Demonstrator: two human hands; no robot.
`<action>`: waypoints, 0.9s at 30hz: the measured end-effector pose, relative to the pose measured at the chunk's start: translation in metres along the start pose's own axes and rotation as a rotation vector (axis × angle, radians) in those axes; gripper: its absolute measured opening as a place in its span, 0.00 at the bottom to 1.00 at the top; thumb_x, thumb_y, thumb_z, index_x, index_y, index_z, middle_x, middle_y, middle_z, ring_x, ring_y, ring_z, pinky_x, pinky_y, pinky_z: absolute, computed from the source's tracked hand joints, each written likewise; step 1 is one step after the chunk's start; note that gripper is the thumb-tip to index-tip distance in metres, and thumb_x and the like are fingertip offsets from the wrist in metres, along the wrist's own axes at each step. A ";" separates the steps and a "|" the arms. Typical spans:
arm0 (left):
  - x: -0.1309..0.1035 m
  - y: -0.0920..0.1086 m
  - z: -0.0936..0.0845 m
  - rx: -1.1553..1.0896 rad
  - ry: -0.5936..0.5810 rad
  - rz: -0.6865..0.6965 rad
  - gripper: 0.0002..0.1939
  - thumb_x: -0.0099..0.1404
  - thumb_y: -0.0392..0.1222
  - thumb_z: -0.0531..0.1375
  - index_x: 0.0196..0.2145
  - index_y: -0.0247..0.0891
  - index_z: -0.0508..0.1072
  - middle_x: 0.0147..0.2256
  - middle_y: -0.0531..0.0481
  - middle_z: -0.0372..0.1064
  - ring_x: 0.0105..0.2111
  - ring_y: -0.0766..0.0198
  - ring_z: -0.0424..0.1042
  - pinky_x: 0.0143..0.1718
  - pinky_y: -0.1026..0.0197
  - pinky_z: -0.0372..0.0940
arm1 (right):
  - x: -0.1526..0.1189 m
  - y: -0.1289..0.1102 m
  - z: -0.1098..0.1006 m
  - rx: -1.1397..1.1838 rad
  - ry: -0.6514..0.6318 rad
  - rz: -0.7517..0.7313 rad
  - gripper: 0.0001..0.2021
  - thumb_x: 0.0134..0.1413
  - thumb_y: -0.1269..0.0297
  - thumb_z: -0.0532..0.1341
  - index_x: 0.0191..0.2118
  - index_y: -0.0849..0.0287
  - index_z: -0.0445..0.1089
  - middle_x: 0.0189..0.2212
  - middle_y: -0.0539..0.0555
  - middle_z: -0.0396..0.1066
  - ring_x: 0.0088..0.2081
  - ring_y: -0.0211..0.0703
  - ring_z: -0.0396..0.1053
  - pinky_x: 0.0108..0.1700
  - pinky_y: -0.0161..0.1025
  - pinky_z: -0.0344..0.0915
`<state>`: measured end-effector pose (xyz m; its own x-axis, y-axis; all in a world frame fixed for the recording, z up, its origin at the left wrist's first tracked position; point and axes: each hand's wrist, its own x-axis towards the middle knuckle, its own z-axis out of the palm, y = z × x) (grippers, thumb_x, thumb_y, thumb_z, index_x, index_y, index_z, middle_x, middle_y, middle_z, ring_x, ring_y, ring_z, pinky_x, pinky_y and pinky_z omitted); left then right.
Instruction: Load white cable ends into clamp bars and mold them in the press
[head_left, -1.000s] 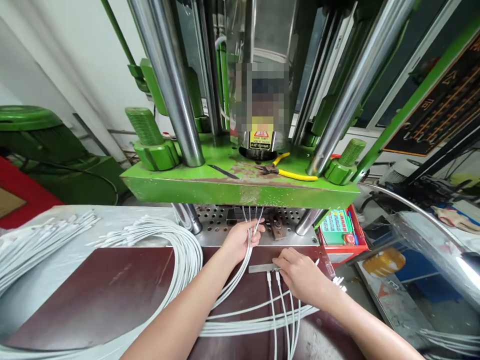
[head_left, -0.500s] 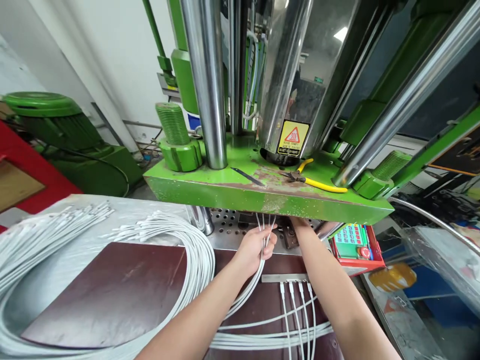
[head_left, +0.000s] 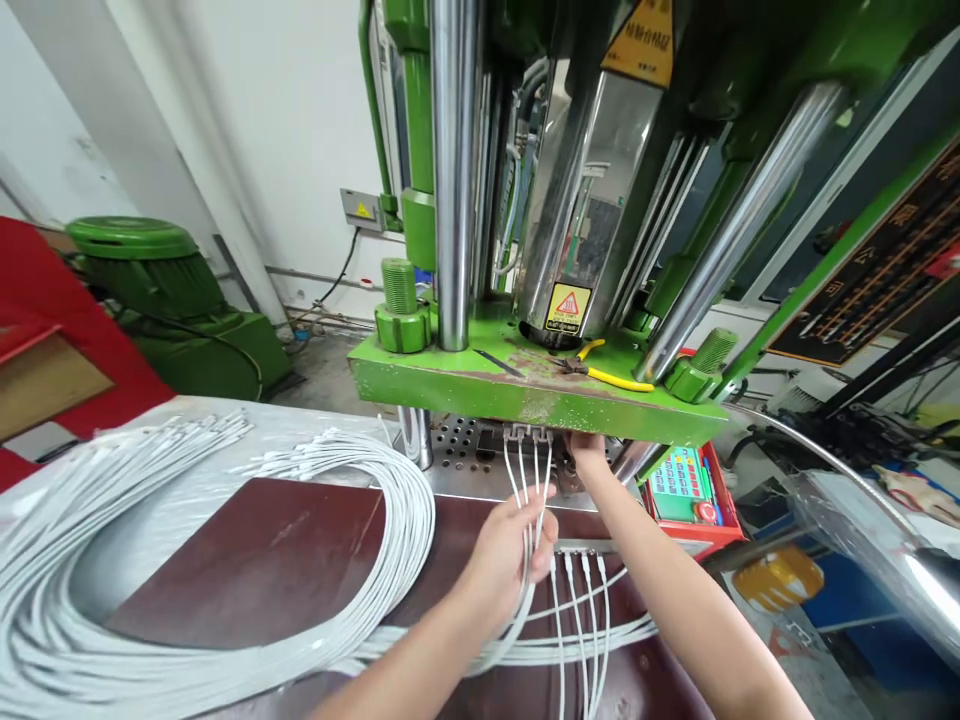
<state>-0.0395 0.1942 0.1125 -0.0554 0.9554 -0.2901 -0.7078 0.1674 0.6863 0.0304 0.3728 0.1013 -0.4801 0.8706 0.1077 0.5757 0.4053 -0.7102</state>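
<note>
Head view: left hand grips cables below the press; right hand, grip unclear, reaches under it.

Four thin white cables are running up in a near-parallel fan to small grey plug ends sitting side by side just under the green press plate. Lower down they are bunching together, bending (loosely, not kinked) toward the brown desk. Four more white cables are lying there, plugs seated in a slim metal bar.
</note>
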 end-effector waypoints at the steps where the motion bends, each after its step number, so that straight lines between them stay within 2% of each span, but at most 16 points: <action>1: -0.015 -0.011 0.001 0.027 -0.002 -0.005 0.19 0.58 0.46 0.60 0.45 0.34 0.66 0.19 0.55 0.65 0.11 0.72 0.54 0.12 0.68 0.45 | -0.014 -0.001 -0.001 0.054 0.050 0.052 0.23 0.63 0.48 0.46 0.44 0.63 0.66 0.26 0.52 0.66 0.23 0.35 0.64 0.25 0.34 0.63; 3: -0.039 -0.029 0.000 0.095 0.020 -0.029 0.25 0.57 0.55 0.60 0.45 0.34 0.66 0.22 0.51 0.68 0.15 0.67 0.63 0.15 0.64 0.56 | -0.050 -0.001 -0.004 0.160 0.135 0.147 0.31 0.61 0.42 0.39 0.41 0.65 0.66 0.17 0.48 0.58 0.17 0.35 0.57 0.18 0.33 0.55; 5: -0.052 -0.036 -0.005 0.104 0.115 0.007 0.31 0.55 0.63 0.57 0.45 0.34 0.67 0.23 0.50 0.69 0.19 0.64 0.67 0.19 0.63 0.60 | -0.090 0.001 -0.007 0.341 0.172 0.228 0.33 0.56 0.37 0.40 0.37 0.64 0.67 0.13 0.45 0.52 0.14 0.33 0.52 0.15 0.31 0.47; 8: -0.054 -0.030 -0.013 0.050 0.252 0.140 0.30 0.57 0.65 0.54 0.41 0.33 0.70 0.16 0.56 0.61 0.14 0.70 0.56 0.15 0.68 0.52 | -0.144 0.000 -0.013 0.644 0.163 0.327 0.29 0.53 0.37 0.49 0.33 0.63 0.68 0.13 0.44 0.51 0.14 0.30 0.48 0.16 0.29 0.42; 10: -0.051 -0.023 -0.015 0.067 0.332 0.166 0.25 0.56 0.60 0.58 0.35 0.32 0.73 0.11 0.59 0.54 0.12 0.73 0.49 0.13 0.70 0.45 | -0.169 -0.003 -0.019 0.662 0.110 0.344 0.28 0.55 0.40 0.48 0.33 0.62 0.69 0.13 0.44 0.52 0.14 0.31 0.50 0.16 0.29 0.44; 12: -0.050 -0.021 -0.014 0.136 0.375 0.178 0.19 0.54 0.54 0.62 0.29 0.31 0.74 0.09 0.59 0.52 0.12 0.74 0.48 0.13 0.70 0.41 | -0.188 -0.009 -0.030 0.508 0.075 0.254 0.26 0.59 0.44 0.46 0.35 0.62 0.71 0.18 0.48 0.60 0.19 0.35 0.59 0.21 0.32 0.55; 14: -0.053 -0.021 -0.012 0.218 0.362 0.230 0.17 0.54 0.51 0.63 0.26 0.32 0.74 0.09 0.58 0.53 0.13 0.74 0.49 0.13 0.70 0.43 | -0.201 -0.017 -0.043 0.259 0.102 0.041 0.20 0.61 0.52 0.49 0.43 0.60 0.70 0.31 0.54 0.69 0.33 0.41 0.67 0.36 0.39 0.65; 16: -0.057 -0.023 -0.011 0.294 0.333 0.286 0.16 0.56 0.50 0.62 0.25 0.32 0.74 0.10 0.58 0.54 0.13 0.74 0.50 0.14 0.70 0.45 | -0.212 -0.027 -0.057 0.033 0.092 -0.211 0.17 0.58 0.61 0.54 0.53 0.57 0.64 0.45 0.57 0.67 0.48 0.46 0.63 0.51 0.45 0.60; 18: -0.061 -0.025 -0.010 0.355 0.313 0.316 0.15 0.57 0.50 0.61 0.26 0.32 0.74 0.11 0.58 0.53 0.14 0.73 0.51 0.14 0.70 0.46 | -0.222 -0.036 -0.066 -0.119 0.000 -0.363 0.24 0.54 0.66 0.56 0.58 0.56 0.58 0.50 0.57 0.63 0.52 0.47 0.59 0.54 0.47 0.57; 21: -0.064 -0.028 -0.010 0.435 0.295 0.344 0.15 0.57 0.50 0.60 0.27 0.33 0.75 0.11 0.58 0.53 0.14 0.72 0.52 0.15 0.68 0.48 | -0.231 -0.047 -0.067 -0.317 -0.104 -0.404 0.26 0.51 0.67 0.58 0.58 0.58 0.58 0.48 0.58 0.64 0.50 0.49 0.60 0.53 0.49 0.58; 25: -0.067 -0.030 -0.011 0.506 0.262 0.376 0.14 0.59 0.48 0.59 0.28 0.34 0.75 0.11 0.58 0.54 0.15 0.71 0.52 0.18 0.68 0.50 | -0.233 -0.047 -0.060 -0.502 -0.076 -0.408 0.26 0.50 0.67 0.57 0.57 0.64 0.60 0.46 0.60 0.66 0.48 0.51 0.62 0.55 0.51 0.56; 27: -0.069 -0.030 -0.011 0.505 0.248 0.359 0.14 0.60 0.48 0.59 0.28 0.33 0.75 0.11 0.58 0.54 0.15 0.72 0.52 0.18 0.68 0.50 | -0.232 -0.043 -0.059 -0.506 -0.074 -0.391 0.26 0.50 0.67 0.56 0.57 0.65 0.60 0.43 0.60 0.69 0.46 0.51 0.65 0.52 0.49 0.59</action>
<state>-0.0223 0.1209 0.1041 -0.4289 0.8990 -0.0886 -0.2019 0.0002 0.9794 0.1558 0.1694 0.1477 -0.7517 0.6175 0.2317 0.5811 0.7863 -0.2101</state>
